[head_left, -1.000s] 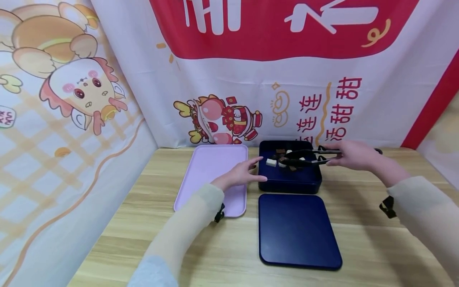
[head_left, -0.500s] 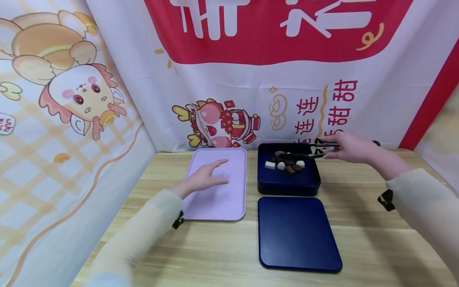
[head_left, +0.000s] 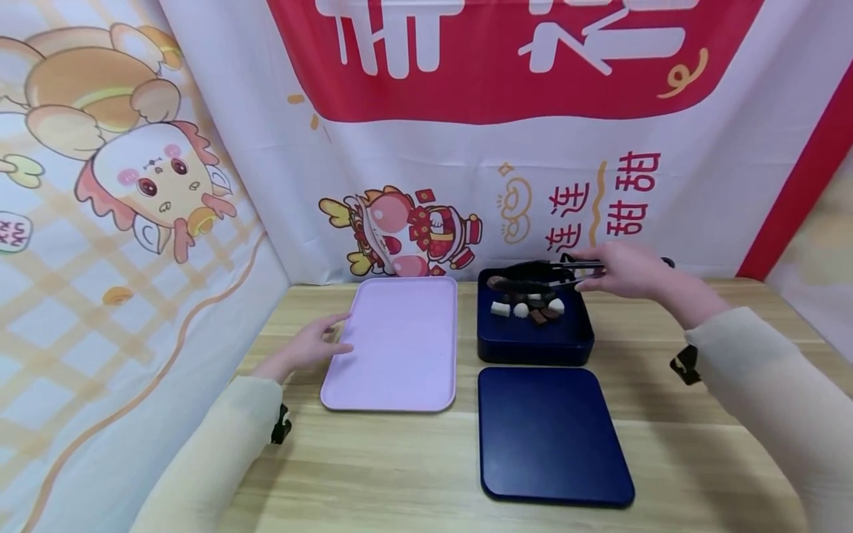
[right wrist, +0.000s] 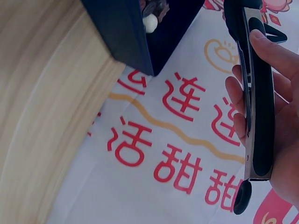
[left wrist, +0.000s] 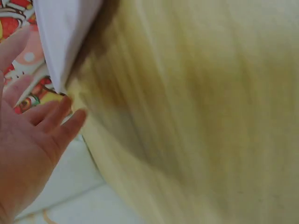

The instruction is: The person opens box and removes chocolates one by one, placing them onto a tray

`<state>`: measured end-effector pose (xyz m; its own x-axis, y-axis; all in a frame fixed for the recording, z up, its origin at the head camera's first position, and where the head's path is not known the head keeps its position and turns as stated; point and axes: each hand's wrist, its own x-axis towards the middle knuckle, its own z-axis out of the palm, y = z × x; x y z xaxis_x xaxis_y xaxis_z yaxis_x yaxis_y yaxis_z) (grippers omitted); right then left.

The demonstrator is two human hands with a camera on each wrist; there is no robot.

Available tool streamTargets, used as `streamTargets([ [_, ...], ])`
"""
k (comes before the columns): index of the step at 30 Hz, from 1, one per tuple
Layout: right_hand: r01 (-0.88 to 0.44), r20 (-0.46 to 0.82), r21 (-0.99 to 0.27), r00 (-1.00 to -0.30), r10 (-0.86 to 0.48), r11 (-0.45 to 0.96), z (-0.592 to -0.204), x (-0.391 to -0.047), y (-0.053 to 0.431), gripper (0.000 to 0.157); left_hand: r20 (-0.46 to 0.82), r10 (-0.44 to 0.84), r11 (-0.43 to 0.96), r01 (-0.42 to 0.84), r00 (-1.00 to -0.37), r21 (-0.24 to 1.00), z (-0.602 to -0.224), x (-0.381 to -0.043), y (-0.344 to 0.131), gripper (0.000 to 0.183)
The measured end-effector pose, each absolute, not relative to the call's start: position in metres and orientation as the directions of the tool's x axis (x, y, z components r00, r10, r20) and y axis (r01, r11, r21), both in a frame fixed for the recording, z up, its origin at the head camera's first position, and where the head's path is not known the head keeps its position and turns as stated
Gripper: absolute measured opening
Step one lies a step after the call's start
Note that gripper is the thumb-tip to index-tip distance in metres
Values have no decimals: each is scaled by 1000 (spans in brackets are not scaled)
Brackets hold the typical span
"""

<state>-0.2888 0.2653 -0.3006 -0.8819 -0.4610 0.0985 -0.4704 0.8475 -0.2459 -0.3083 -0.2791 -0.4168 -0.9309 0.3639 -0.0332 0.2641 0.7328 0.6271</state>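
Observation:
Black tongs (head_left: 533, 277) are gripped by my right hand (head_left: 626, 270), which shows its fingers and thumb around the handles in the right wrist view. The tongs' tips hang over the dark blue box (head_left: 533, 352), with a round brown chocolate-like piece (head_left: 495, 283) at their ends. Several small brown and white pieces (head_left: 521, 310) lie inside that box. At the left edge of the lilac tray (head_left: 393, 355) is my left hand (head_left: 309, 346), its fingers spread and loosely bent. Whether it touches the rim cannot be told.
A flat dark blue lid (head_left: 554, 437) lies on the wooden table (head_left: 393, 474) in front of the box. Printed cloth (head_left: 400, 148) hangs just behind the tray and box, and more cloth (head_left: 133, 296) stands along the left side.
My left hand has gone from the box's left side across the tray to its left edge. The tongs have lifted and shifted left, a brown piece now at their tips.

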Motion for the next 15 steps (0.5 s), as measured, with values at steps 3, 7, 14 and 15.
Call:
streamTargets([
  [3,-471,93,-255,-881,-464,844,-304,-290,258,61,-62,370,711,239,-927,662,-424,-307,-288,73],
  [7,-457,63,-266,-887,-457,849,-307,-293,249,61,-42,421,649,268,-906,711,-431,-308,-295,70],
  [14,-473,80,-268,-879,-470,839,-310,-300,233,61,-100,469,582,222,-878,782,-431,-308,-303,71],
  [15,-473,74,-266,-879,-472,840,-311,-301,230,61,-118,464,588,206,-878,782,-431,-307,-303,71],
])
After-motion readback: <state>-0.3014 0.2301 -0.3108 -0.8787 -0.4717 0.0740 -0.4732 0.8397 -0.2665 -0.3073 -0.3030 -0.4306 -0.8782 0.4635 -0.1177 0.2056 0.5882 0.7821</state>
